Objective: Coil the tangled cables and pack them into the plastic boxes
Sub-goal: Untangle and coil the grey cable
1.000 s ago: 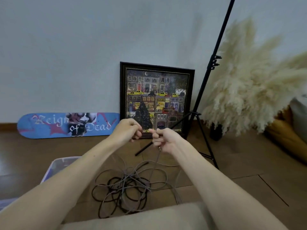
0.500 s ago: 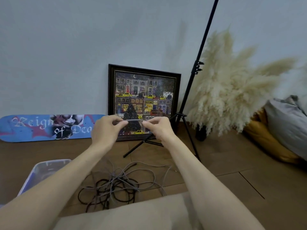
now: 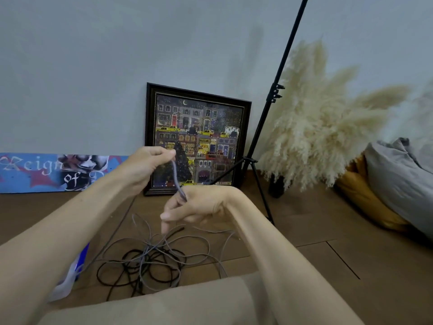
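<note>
A tangle of grey and black cables point(image 3: 152, 261) lies on the wooden floor in front of my knees. My left hand point(image 3: 143, 167) is raised and pinches one grey cable point(image 3: 176, 179) between thumb and fingertips. That cable runs down to my right hand point(image 3: 194, 205), which holds it lower, with the index finger pointing down. A clear plastic box point(image 3: 70, 277) with a blue part shows at the lower left, mostly hidden behind my left forearm.
A framed city picture point(image 3: 196, 139) leans on the wall behind my hands. A skateboard deck point(image 3: 54, 172) lies to its left. A black tripod stand point(image 3: 262, 146), pampas grass point(image 3: 323, 127) and cushions point(image 3: 398, 184) fill the right side.
My hands were level and close together, stretching the cable sideways. Now the left hand is higher and the right hand has dropped below it, so the cable hangs steeply between them.
</note>
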`<state>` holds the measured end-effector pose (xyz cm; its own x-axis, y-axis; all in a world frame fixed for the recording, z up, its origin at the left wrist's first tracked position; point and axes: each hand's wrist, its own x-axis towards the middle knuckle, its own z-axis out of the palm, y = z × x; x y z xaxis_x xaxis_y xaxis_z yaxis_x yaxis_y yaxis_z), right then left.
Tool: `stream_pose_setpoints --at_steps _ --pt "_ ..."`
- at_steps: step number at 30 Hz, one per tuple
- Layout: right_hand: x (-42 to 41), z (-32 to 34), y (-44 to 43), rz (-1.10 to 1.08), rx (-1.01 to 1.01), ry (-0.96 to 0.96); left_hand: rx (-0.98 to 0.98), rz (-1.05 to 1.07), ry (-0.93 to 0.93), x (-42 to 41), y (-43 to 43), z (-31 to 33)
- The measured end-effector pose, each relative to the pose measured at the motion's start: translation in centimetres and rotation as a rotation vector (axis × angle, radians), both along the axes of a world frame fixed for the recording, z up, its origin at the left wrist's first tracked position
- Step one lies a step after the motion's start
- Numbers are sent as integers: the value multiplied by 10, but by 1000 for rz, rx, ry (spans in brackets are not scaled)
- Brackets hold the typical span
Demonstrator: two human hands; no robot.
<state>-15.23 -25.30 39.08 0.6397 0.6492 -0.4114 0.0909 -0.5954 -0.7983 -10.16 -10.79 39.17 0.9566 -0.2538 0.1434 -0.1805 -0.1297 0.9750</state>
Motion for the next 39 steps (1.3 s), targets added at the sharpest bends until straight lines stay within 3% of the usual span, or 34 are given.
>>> stream_pose_setpoints --at_steps 3,4,6,10,13,17,20,28,34,39 --pt "-1 0 -1 -142 325 5 -353 -46 257 3 -8 -16" --pt "-1 0 -1 -213 433 16 -369 -72 304 2 -12 -22" --pt "2 -1 1 -354 604 1 -260 -114 303 -7 -29 -31" --pt "13 -3 -3 -594 913 -35 -253 -206 346 -22 -48 -45" --pt "21 -4 -12 -675 1006 -119 8 -334 370 -29 -46 -58" --pt "26 -11 -21 -762 854 -264 315 -344 102 -33 -52 -56" --pt "28 -13 -20 -796 723 -305 352 -339 55 -29 -50 -50" --pt "33 -23 -16 -789 645 -379 440 -451 99 -30 -41 -40" --pt "28 -25 -12 -745 373 -533 553 -365 -42 -23 -25 -30" --pt "32 -27 -17 -792 260 -503 683 -302 -232 -12 -12 -19"
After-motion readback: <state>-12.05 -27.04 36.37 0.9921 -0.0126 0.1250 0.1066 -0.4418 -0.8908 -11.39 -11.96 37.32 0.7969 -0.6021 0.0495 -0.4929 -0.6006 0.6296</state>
